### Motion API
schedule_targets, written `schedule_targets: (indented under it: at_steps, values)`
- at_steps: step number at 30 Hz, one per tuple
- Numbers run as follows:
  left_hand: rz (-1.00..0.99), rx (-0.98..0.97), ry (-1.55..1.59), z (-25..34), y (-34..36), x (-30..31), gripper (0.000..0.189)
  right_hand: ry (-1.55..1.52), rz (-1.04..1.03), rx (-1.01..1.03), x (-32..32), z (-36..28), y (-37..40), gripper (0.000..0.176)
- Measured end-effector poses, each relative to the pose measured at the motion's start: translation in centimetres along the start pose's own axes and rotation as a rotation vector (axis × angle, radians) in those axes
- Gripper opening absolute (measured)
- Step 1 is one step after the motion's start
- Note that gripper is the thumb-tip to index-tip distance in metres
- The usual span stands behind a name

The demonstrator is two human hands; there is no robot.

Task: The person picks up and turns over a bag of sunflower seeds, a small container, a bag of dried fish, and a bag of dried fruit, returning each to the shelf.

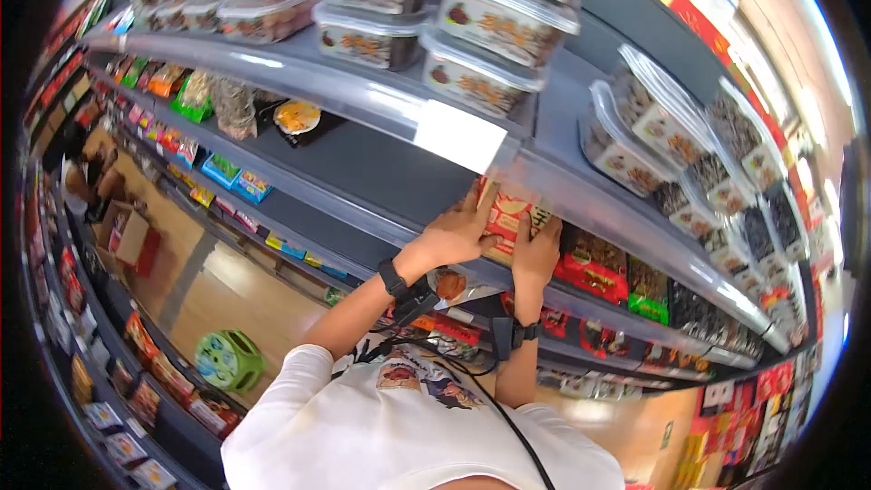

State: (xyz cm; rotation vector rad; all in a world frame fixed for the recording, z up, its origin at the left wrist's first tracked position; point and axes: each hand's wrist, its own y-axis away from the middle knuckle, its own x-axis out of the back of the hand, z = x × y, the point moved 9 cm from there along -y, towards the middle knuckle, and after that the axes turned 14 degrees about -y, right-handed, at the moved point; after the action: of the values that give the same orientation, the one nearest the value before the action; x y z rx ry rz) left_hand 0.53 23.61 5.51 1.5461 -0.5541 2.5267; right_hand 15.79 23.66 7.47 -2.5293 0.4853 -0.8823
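A red and cream snack packet point(508, 220) sits on the shelf under the top tier, between my two hands. My left hand point(458, 234) grips its left side, fingers reaching back along it and thumb across the front. On the right side my right hand point(535, 259) holds it, fingers laid over the printed face. Beside my right hand stand red snack bags point(592, 265). Below the hands, a package with a round brown picture point(451, 285) shows partly behind my left wrist. The back of the held packet is hidden under the upper shelf edge.
Clear plastic tubs point(485, 68) are stacked on the upper shelf, whose edge point(363, 104) overhangs my hands. A green stool point(229, 360) stands in the aisle. Further back, a person point(82, 177) is beside an open cardboard box point(122, 231). Cables hang over my shirt.
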Motion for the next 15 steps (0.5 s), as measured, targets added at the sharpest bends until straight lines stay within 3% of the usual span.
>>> schedule_targets:
  at_steps: [6,15]
  values:
    - [0.092,-0.032,-0.055,-0.3,0.2,-0.7,0.089,0.094,0.047,0.057,-0.4,0.1,0.1,0.062]
    - [0.036,-0.154,0.032,-0.6,0.2,-0.6,0.094,0.106,0.152,0.117,0.1,-0.4,0.4,0.058]
